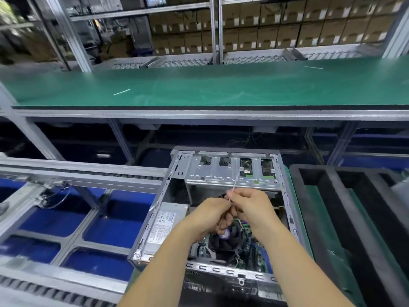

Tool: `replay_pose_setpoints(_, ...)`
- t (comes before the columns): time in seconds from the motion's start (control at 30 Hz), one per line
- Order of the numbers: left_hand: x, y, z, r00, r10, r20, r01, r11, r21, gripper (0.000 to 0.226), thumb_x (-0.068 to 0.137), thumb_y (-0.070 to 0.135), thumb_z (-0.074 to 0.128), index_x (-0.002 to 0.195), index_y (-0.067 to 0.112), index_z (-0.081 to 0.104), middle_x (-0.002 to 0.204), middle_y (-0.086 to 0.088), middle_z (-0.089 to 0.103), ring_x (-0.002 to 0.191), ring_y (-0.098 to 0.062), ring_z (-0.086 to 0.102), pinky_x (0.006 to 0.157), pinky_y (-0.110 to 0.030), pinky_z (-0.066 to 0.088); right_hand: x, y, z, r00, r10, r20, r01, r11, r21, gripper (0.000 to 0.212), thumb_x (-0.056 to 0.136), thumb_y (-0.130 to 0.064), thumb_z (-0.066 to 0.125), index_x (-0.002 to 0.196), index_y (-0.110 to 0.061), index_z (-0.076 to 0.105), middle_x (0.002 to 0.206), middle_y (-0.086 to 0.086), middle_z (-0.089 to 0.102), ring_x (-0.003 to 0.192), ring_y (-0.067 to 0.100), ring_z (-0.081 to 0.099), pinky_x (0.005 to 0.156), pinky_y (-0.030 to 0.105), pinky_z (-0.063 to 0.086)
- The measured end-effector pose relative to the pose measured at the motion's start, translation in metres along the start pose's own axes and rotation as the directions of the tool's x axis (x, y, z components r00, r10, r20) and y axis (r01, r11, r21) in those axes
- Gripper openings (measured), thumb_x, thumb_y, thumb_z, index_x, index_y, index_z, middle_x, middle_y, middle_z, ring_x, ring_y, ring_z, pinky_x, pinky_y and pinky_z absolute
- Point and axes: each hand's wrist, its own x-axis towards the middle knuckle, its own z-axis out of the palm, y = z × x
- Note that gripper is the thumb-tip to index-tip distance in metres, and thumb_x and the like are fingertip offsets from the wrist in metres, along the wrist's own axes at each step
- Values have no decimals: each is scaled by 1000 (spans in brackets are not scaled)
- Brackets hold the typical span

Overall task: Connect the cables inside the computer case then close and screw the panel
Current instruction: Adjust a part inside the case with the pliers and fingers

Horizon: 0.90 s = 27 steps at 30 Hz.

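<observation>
computer case (168,191) open, directly below hands | left hand (207,218) and right hand (250,207) both pinch thin white cable tie (235,185) above CPU fan (223,241)

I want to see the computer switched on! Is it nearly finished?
Not yet. The open grey metal computer case has its silver power supply box and black round fan fitted. Both hands, left hand and right hand, pinch a thin white tie. Closing and screwing the panel remains.
</observation>
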Motion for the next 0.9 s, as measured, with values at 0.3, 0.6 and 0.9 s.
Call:
replay_pose_setpoints(0.3,5,-13,-3,996,-92,-19,90,991,-95,35,102,29,41,95,4,65,77,-15,65,64,-21,61,69,-35,55,20,27,17,988,148,39,-153,960,233,18,96,-10,60,90,-6,76,89,13,78,55,25,59,44,27,41)
replay_pose_setpoints(0.6,42,-18,-25,830,169,-531,124,873,472,22,91,16,50,108,9,61,110,-9,66,101,-27,59,84,-36,48,23,42,-2,982,82,-167,-82,997,7,17,95,-10,64,88,-12,79,56,5,48,44,15,35,39,22,33)
replay_pose_setpoints(0.9,87,-45,-26,854,-28,-520,392,692,606,44,95,31,46,131,7,54,136,-15,52,125,-34,48,100,-40,40,22,61,-3,967,74,-244,-153,933,-326,28,92,-10,62,67,1,57,54,5,36,54,20,30,49,29,30)
